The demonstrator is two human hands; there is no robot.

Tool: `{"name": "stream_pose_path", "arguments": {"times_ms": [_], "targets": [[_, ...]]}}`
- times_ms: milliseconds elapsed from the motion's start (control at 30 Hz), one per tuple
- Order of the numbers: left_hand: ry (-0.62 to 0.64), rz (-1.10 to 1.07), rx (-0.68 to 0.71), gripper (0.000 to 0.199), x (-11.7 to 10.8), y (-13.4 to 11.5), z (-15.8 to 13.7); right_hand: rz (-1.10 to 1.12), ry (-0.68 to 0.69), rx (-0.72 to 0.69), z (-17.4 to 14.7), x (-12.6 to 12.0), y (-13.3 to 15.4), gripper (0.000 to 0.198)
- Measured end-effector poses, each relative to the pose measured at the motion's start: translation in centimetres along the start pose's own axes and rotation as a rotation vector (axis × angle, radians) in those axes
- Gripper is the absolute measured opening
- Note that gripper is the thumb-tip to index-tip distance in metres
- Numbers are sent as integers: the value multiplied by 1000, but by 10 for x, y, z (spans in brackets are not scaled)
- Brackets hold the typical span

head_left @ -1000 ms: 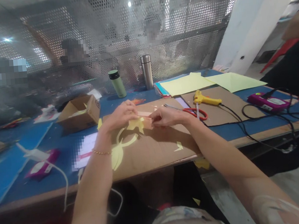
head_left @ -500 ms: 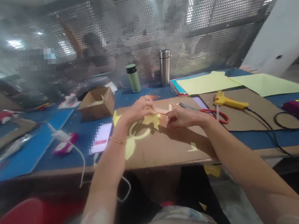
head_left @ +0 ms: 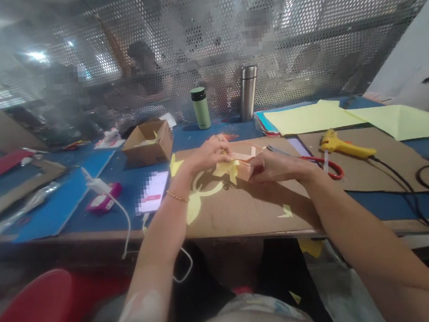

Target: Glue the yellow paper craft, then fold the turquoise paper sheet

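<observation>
Over a cardboard sheet [head_left: 237, 214], both hands grip a small peach-coloured box-like piece [head_left: 243, 171], seemingly of paper or card. My right hand [head_left: 271, 166] pinches its right end, thumb and fingers closed. My left hand [head_left: 212, 156] is closed at its left end, fingers bent over the far side. Yellow paper cut-outs [head_left: 228, 170] hang at the near side of the piece; whether they are glued on is too small to tell. More yellow paper strips and a leaf shape [head_left: 193, 208] lie by my left wrist. Yellow scraps [head_left: 286, 212] rest nearer the table edge.
A yellow glue gun [head_left: 348, 145] and red-handled scissors [head_left: 335, 169] lie to the right. Yellow paper sheets [head_left: 308, 118] are behind them. A phone [head_left: 152, 192] and cardboard box [head_left: 166, 142] stand left. A green bottle [head_left: 201, 111] and steel flask [head_left: 248, 95] stand at the back.
The view has turned a little to the left, so everything sits further right in the picture. Both hands keep their hold on the peach-coloured piece, with little visible movement.
</observation>
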State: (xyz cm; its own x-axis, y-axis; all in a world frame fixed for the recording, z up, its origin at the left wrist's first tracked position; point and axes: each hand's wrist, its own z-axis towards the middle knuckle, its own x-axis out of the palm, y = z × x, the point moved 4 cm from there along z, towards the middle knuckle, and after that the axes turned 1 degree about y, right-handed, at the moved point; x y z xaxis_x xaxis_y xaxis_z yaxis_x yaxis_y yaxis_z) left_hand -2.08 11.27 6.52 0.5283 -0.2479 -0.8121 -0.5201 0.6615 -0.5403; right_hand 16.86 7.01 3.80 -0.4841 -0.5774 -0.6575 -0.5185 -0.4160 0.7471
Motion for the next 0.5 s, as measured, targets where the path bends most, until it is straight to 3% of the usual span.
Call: {"name": "stream_pose_path", "arguments": {"times_ms": [233, 500], "targets": [[15, -18, -15, 10, 2, 2, 1, 68, 41, 15, 4, 1, -9, 8], [-34, 40, -22, 12, -5, 9, 1, 23, -38, -15, 1, -6, -5, 6]]}}
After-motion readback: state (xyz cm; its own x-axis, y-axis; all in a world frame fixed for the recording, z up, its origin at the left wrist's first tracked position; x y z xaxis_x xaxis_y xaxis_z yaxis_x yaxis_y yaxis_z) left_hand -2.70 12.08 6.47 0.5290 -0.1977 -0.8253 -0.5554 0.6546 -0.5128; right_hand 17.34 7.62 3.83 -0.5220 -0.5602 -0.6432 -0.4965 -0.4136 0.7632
